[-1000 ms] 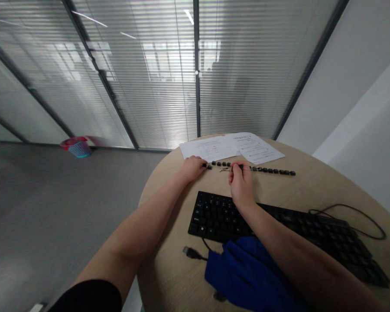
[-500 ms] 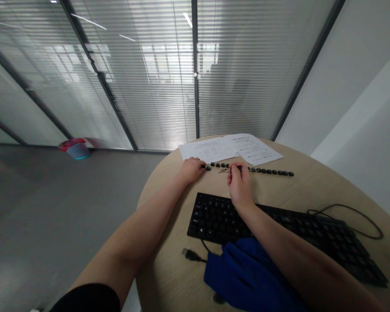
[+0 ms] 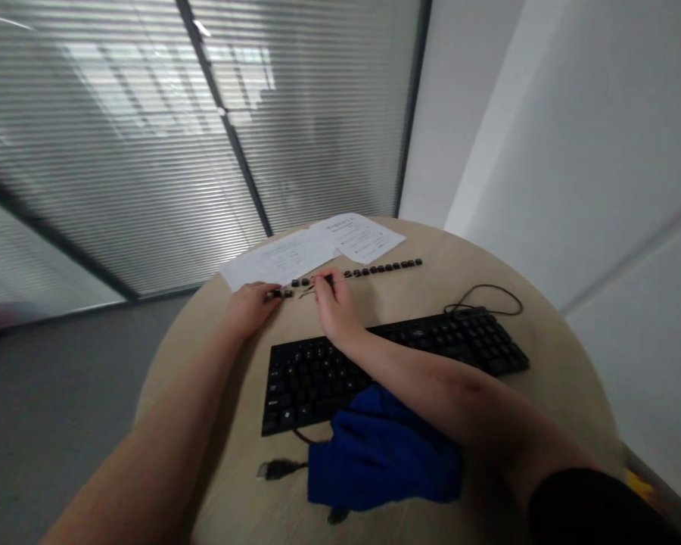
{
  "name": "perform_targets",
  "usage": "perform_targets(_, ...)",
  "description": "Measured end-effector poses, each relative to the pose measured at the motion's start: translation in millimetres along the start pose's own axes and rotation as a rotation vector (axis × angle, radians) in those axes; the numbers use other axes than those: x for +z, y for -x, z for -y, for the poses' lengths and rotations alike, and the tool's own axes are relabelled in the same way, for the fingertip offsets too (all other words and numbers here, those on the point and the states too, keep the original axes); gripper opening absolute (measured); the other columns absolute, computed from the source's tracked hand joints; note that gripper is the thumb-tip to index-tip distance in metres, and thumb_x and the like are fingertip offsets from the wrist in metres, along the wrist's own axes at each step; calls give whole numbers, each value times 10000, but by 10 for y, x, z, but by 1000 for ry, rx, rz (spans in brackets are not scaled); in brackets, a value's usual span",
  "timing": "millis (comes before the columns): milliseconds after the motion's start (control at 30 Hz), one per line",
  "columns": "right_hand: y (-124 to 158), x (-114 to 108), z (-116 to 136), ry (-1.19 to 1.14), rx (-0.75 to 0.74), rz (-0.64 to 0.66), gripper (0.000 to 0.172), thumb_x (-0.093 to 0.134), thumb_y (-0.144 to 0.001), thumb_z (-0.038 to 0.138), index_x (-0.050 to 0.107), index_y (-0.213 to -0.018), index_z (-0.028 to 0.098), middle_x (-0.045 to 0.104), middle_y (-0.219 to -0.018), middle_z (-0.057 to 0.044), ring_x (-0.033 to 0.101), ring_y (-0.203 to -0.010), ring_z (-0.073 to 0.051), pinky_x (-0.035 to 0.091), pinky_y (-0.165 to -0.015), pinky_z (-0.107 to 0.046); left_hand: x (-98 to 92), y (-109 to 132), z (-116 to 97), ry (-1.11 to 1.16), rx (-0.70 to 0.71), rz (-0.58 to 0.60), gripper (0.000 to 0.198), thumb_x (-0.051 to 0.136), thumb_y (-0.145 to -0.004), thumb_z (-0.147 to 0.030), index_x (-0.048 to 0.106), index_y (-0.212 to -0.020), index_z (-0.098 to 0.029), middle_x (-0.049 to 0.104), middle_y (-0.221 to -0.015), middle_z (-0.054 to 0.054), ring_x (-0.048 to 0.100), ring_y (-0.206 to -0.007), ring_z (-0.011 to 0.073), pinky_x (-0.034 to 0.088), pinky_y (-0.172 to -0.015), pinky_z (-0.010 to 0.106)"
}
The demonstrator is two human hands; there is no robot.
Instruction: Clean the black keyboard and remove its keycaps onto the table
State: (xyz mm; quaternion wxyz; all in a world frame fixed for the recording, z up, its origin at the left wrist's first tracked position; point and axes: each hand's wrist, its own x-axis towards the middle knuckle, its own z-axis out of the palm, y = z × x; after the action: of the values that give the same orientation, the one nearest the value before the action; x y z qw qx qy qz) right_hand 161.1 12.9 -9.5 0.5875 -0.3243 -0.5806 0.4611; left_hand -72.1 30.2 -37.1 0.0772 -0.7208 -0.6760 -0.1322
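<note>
My left hand (image 3: 250, 309) rests on the table at the left end of a row of black keycaps, its fingertips closed on a keycap (image 3: 275, 294). Another keycap (image 3: 288, 294) lies just right of those fingertips. In my right hand (image 3: 338, 309) is a keycap puller (image 3: 328, 280) with a dark handle and thin wire ends, gripped between thumb and fingers. Its wire tips point left, above the table near the keycaps. Beyond this hand, several keycaps (image 3: 380, 269) run in a line to the right. Below my right wrist lies a black keyboard (image 3: 300, 378), partly covered by my forearm.
Printed papers (image 3: 284, 256) lie along the table's far edge. A blue cloth (image 3: 380, 462) overlaps the keyboard's near side, beside a USB plug (image 3: 278, 469). The keyboard's cable (image 3: 511, 295) loops at the right. Round table (image 3: 545, 424); glass partition with blinds (image 3: 318, 136) behind.
The view has turned to the right, so the table and both hands appear further left. My hands keep nearly the same places by the keycaps, the puller still in my right hand.
</note>
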Motion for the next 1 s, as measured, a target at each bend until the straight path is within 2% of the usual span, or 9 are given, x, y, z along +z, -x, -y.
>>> perform_targets(100, -37, 16, 38, 10, -1, -4, 167, 459, -926, 365, 557, -899, 233, 549, -696, 38, 536, -645, -147, 433, -649, -278, 13, -58, 72, -2, 25, -22, 474, 481, -862, -462, 710, -1180, -196, 715, -1162, 105, 640, -1048, 310, 487, -927, 392)
perform_targets(233, -38, 32, 47, 16, -16, 1, 152, 465, -929, 353, 563, -896, 242, 560, -697, 38, 562, -678, -154, 443, -686, -284, -27, -56, 54, 8, 50, -30, 509, 459, -850, -507, 709, -1164, -194, 716, -1158, 108, 635, -1060, 309, 476, -956, 402)
perform_targets(467, -37, 34, 60, -8, -14, -19, 131, 476, -922, 326, 571, -885, 242, 570, -704, 41, 568, -672, -155, 444, -681, -285, -63, -77, -53, -14, 54, -36, 483, 440, -859, -490, 718, -1134, -207, 715, -1156, 120, 626, -1059, 324, 472, -948, 438)
perform_targets(667, -41, 31, 84, -26, -26, -29, 129, 479, -917, 311, 579, -884, 238, 587, -741, 31, 582, -721, -158, 459, -729, -290, -30, -86, -61, -39, 50, -51, 474, 445, -857, -483, 733, -1118, -212, 719, -1137, 117, 625, -1051, 331, 479, -925, 438)
perform_targets(1000, -20, 37, 11, -39, -47, -33, 159, 448, -934, 360, 551, -922, 239, 569, -737, 25, 552, -692, -157, 426, -645, -281, 15, -74, -72, -25, 59, -58, 401, 511, -848, -434, 752, -1082, -214, 738, -1093, 97, 640, -997, 310, 489, -913, 415)
